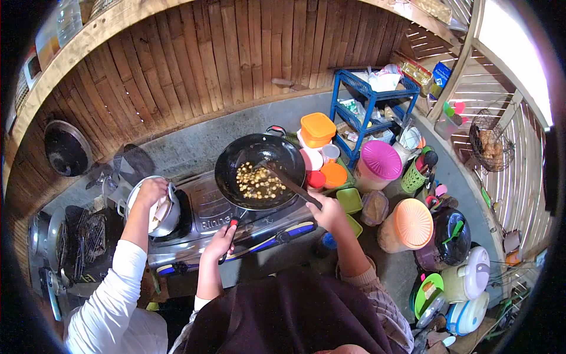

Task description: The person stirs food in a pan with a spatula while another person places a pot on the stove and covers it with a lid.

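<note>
On the stove sits a black wok with small golden-brown pieces of food in shiny oil. My left hand is closed around the wok's long handle at the front. A dark-handled spatula slants down into the wok among the pieces, and my right hand grips its upper end. The spatula's blade is partly hidden by the food.
At the left, a co-worker's hand with a white sleeve reaches into a metal pot on the other burner. Plastic containers, including an orange one and a pink-lidded tub, crowd the right beside a blue rack.
</note>
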The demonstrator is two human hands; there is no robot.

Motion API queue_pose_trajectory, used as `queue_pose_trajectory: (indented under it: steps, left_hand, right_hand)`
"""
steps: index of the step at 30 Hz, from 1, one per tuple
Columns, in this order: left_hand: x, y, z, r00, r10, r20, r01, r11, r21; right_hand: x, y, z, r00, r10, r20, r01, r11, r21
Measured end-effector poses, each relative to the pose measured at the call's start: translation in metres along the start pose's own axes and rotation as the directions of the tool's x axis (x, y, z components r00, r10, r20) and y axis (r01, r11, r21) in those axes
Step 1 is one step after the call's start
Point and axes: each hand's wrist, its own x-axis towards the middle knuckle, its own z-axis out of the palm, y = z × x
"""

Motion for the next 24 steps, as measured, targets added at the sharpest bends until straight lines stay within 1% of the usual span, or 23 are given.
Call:
queue_pose_trajectory:
  steps: [1, 3, 5, 7, 9, 10, 12, 13, 15, 19, 21, 24]
  left_hand:
    - [0.000, 0.000, 0.000, 1.000, -0.001, 0.000, 0.001, 1.000, 0.001]
    - [0.000, 0.002, -0.001, 1.000, -0.004, 0.017, 0.004, 1.000, 0.018]
    - [0.000, 0.002, -0.001, 1.000, 0.001, 0.015, -0.001, 1.000, 0.023]
    - [-0.001, 0.003, -0.001, 1.000, 0.005, 0.014, -0.006, 1.000, 0.027]
    - [-0.003, 0.006, 0.000, 1.000, -0.006, 0.021, 0.006, 1.000, 0.013]
    - [-0.003, 0.006, 0.000, 1.000, -0.006, 0.019, 0.005, 1.000, 0.013]
    - [-0.003, 0.006, 0.001, 1.000, -0.009, 0.006, 0.009, 0.999, 0.042]
    - [-0.002, 0.005, 0.000, 1.000, -0.010, 0.006, 0.010, 0.999, 0.045]
    - [0.001, 0.001, -0.002, 1.000, -0.010, 0.024, 0.010, 1.000, 0.025]
    - [0.001, 0.000, -0.001, 1.000, -0.008, 0.010, 0.008, 0.999, 0.042]
    - [0.000, 0.001, 0.000, 1.000, -0.001, 0.015, 0.001, 0.999, 0.035]
    - [0.001, 0.000, -0.001, 1.000, 0.005, 0.029, -0.006, 0.999, 0.035]
  right_hand:
    - [-0.004, 0.006, -0.002, 1.000, 0.000, 0.000, 0.000, 1.000, 0.001]
    - [-0.009, 0.012, -0.008, 0.997, 0.059, 0.056, -0.062, 0.996, 0.058]
    - [-0.017, 0.010, -0.022, 0.997, 0.040, 0.070, -0.046, 0.995, 0.093]
    - [-0.025, -0.007, -0.045, 0.996, 0.021, 0.084, -0.032, 0.991, 0.126]
    - [-0.031, -0.028, -0.068, 0.977, 0.116, 0.177, -0.124, 0.992, 0.037]
    - [-0.034, -0.030, -0.074, 0.978, 0.114, 0.177, -0.123, 0.992, 0.038]
    - [-0.043, -0.029, -0.085, 0.947, 0.234, 0.222, -0.234, 0.972, -0.025]
    - [-0.046, -0.027, -0.088, 0.946, 0.235, 0.221, -0.236, 0.971, -0.023]
    - [-0.053, -0.022, -0.096, 0.974, 0.162, 0.160, -0.159, 0.987, -0.031]
    - [-0.062, -0.032, -0.117, 0.978, 0.161, 0.135, -0.154, 0.986, -0.056]
    - [-0.064, -0.044, -0.130, 0.965, 0.233, 0.122, -0.220, 0.969, -0.111]
    - [-0.068, -0.038, -0.135, 0.974, 0.194, 0.117, -0.182, 0.977, -0.110]
